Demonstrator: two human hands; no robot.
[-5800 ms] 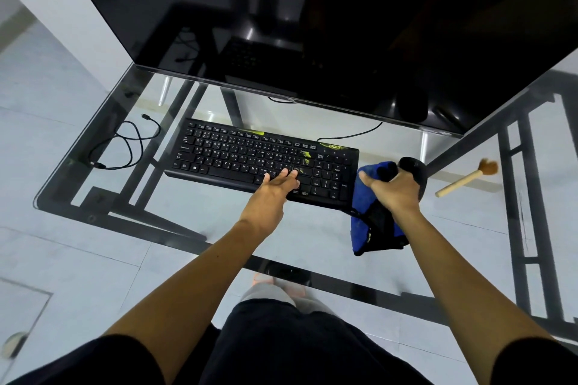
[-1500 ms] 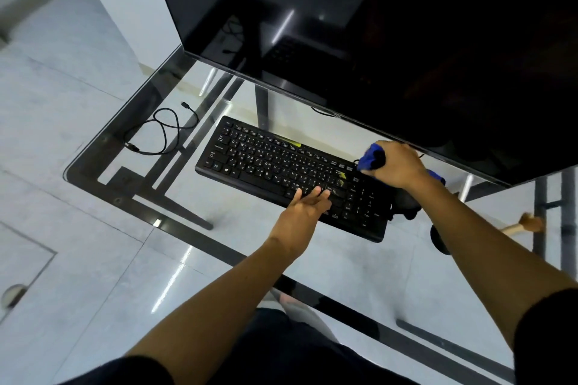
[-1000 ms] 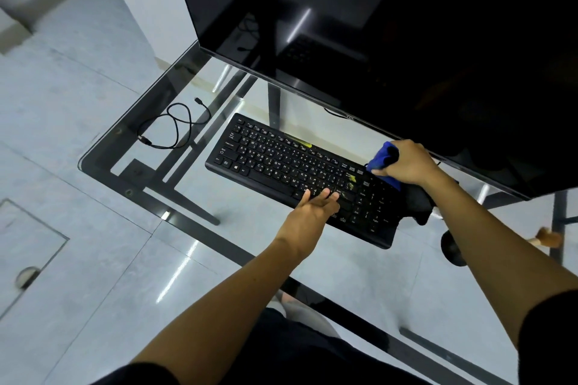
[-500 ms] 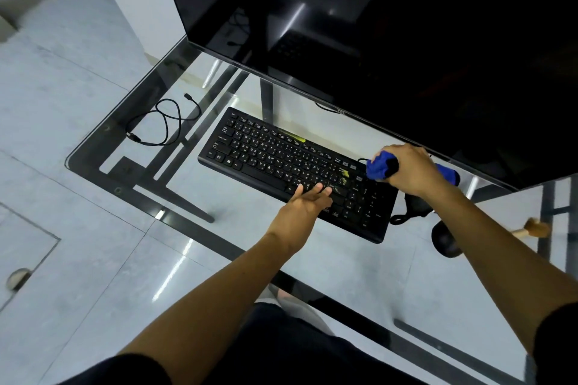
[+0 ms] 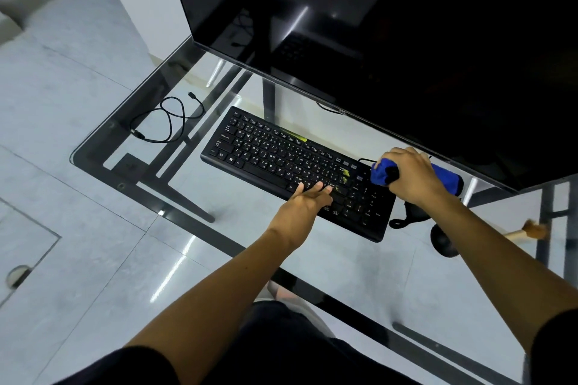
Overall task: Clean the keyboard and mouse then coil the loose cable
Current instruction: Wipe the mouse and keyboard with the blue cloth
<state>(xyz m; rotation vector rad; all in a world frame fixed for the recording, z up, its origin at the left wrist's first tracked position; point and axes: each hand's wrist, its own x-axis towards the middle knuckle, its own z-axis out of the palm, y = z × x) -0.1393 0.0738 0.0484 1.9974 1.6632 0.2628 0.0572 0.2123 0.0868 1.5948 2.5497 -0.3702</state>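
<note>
Keyboard (image 5: pixel 281 162) first: black, it lies slantwise on the glass tabletop (image 5: pixel 103 162), just on the near side of the big dark monitor (image 5: pixel 375 25). I see the left hand (image 5: pixel 308 201) resting flat on the keys toward the keyboard's right part, fingers (image 5: pixel 317 187) straight and close together, gripping nothing. The right hand (image 5: pixel 409 180) is over the keyboard's far right corner, fingers curled tight round a bunched blue cloth (image 5: pixel 380 172). Blue shows on both sides of the fist, and a black part of the cloth hangs down beside the keyboard's right end. Whether the cloth touches the keys I cannot tell. Nearer to me, partly hidden by the right forearm, a dark rounded mouse (image 5: pixel 442 242) sits on the glass just right of the keyboard's near right corner, apart from both hands. The loose cable (image 5: pixel 169 125) lies in slack loops on the far left of the tabletop, well apart from the keyboard. At the right edge lies a blurred wooden-handled brush (image 5: pixel 528 230).
</note>
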